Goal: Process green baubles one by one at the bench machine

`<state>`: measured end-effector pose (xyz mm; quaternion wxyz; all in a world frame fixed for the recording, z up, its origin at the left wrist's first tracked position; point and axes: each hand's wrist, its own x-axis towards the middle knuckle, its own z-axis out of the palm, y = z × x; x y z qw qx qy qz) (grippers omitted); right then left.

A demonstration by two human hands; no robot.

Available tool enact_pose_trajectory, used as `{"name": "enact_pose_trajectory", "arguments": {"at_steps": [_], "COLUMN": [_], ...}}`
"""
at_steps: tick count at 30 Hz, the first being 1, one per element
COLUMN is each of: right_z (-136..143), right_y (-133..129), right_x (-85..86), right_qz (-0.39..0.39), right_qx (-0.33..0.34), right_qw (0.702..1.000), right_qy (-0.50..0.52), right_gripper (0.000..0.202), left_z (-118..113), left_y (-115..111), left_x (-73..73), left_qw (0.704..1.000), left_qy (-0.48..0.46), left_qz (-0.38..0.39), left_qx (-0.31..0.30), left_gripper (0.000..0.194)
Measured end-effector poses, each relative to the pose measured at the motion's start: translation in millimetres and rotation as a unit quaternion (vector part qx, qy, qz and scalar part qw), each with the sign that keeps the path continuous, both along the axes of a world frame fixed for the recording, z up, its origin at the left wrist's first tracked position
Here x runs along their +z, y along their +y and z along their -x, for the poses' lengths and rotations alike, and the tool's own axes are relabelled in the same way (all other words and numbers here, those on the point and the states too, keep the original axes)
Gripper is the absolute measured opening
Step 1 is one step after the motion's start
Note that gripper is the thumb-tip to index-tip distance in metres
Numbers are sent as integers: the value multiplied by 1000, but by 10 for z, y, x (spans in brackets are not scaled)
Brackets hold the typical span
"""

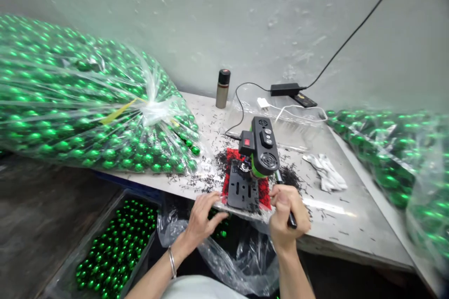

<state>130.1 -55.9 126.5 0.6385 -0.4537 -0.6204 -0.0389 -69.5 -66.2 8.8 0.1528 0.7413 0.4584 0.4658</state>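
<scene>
My right hand (289, 215) is wrapped around the black-gripped lever (292, 221) of a small benchtop machine (264, 147). The machine has a black, vented top with buttons and a green lower rim. Its slotted black base plate (242, 187) rests on a red mat (264, 196) strewn with small black pieces. At the table's front edge, left of the plate, my left hand (203, 217) has its thumb and fingers apart and nothing visible in them. Beneath it hangs an open clear plastic bag (228, 261), with a few shiny green balls (223, 232) showing.
A large tied bag of green balls (87, 117) covers the table's left; more bagged balls (382, 149) lie right. A crate of balls (115, 247) stands below left. Behind the machine are a bottle (222, 88), power adapter (286, 89) and cables. White gloves (326, 173) lie right.
</scene>
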Motion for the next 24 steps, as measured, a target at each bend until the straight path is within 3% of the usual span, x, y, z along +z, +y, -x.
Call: {"name": "enact_pose_trajectory", "arguments": {"at_steps": [4, 8, 12, 17, 19, 21, 24], "right_z": [-15, -21, -21, -17, -14, -8, -1], "right_y": [18, 20, 15, 7, 5, 8, 15], "right_x": [-52, -67, -69, -67, -63, -58, -43], "right_qz": [-11, -8, -6, 1, 0, -5, -12], "right_qx": [3, 11, 13, 12, 18, 22, 21], "right_qw": [1000, 1000, 1000, 1000, 1000, 1000, 1000], "right_qy": [12, 9, 8, 7, 3, 3, 11], "right_gripper": [30, 30, 29, 27, 26, 26, 27], "left_z": [277, 534, 564, 549, 556, 539, 423], "left_y": [818, 1448, 1666, 1652, 1576, 1458, 1229], "left_x": [405, 674, 683, 710, 744, 762, 725], "left_qw": [991, 959, 938, 943, 953, 936, 828], "left_qy": [50, 190, 224, 179, 76, -123, -394], "left_qz": [-10, 120, 210, 241, 269, 323, 399], "left_qx": [124, 176, 162, 143, 118, 62, -18], "left_gripper": [23, 16, 7, 17, 27, 34, 34]}}
